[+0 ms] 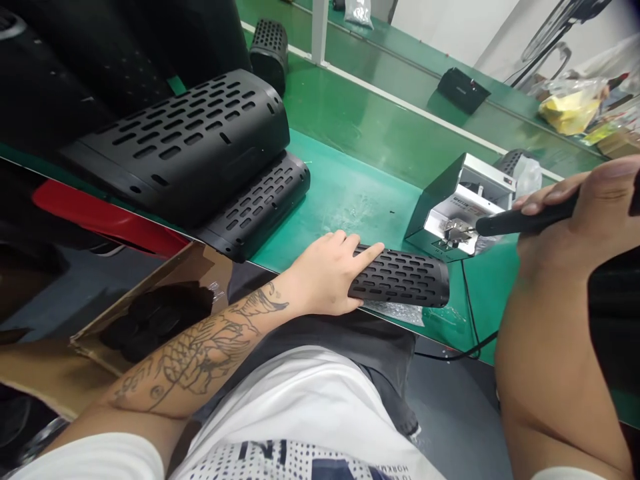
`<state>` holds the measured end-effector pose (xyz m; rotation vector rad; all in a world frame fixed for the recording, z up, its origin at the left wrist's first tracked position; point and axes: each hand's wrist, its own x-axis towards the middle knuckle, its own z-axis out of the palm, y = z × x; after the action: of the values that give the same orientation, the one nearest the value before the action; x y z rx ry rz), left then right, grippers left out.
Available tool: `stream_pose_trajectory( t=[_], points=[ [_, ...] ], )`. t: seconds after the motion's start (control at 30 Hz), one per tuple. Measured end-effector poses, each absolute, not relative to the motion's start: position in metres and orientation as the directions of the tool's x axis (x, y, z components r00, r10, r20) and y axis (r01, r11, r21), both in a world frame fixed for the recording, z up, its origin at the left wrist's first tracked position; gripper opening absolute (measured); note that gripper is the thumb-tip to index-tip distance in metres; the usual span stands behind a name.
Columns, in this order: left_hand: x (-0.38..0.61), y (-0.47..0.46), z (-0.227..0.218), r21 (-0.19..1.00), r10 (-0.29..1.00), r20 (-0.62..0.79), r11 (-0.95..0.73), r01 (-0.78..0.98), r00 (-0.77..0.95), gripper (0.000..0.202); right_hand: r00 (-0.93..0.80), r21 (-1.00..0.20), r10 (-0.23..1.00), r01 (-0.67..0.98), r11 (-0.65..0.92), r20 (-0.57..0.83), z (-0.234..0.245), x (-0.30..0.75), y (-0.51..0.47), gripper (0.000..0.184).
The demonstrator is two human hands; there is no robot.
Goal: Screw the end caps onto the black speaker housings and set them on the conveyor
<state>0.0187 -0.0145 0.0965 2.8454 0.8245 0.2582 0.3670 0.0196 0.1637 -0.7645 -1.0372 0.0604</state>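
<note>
My left hand (327,277) is wrapped over the left end of a black housing with slotted holes (405,277), which lies near the front edge of the green bench. In my right hand (595,203) is a black electric screwdriver (525,220), held nearly level. Its tip points left and reaches the pick-up spot of a silver-and-black screw feeder (460,210); whether a screw sits on the tip is too small to see. A clear plastic bag (400,312) lies partly beneath the housing.
A large slotted black housing (200,127) and a smaller one (265,207) lie at the left. Below them are a red object (105,217) and an open cardboard box (135,313). A black cable (467,300) hangs by the feeder. Plastic bags (573,110) sit at the back right.
</note>
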Motion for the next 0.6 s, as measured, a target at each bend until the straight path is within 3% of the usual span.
stream_pose_trajectory(
  t=[0.43, 0.6],
  points=[
    [0.018, -0.013, 0.092, 0.218, 0.528, 0.158, -0.843, 0.492, 0.834, 0.098, 0.487, -0.698, 0.528, 0.285, 0.658, 0.696, 0.147, 0.353, 0.011, 0.015],
    [0.018, -0.013, 0.093, 0.219, 0.537, 0.148, -0.837, 0.502, 0.830, 0.098, 0.519, -0.709, 0.517, 0.291, 0.643, 0.681, 0.155, 0.346, -0.002, 0.029]
  ],
)
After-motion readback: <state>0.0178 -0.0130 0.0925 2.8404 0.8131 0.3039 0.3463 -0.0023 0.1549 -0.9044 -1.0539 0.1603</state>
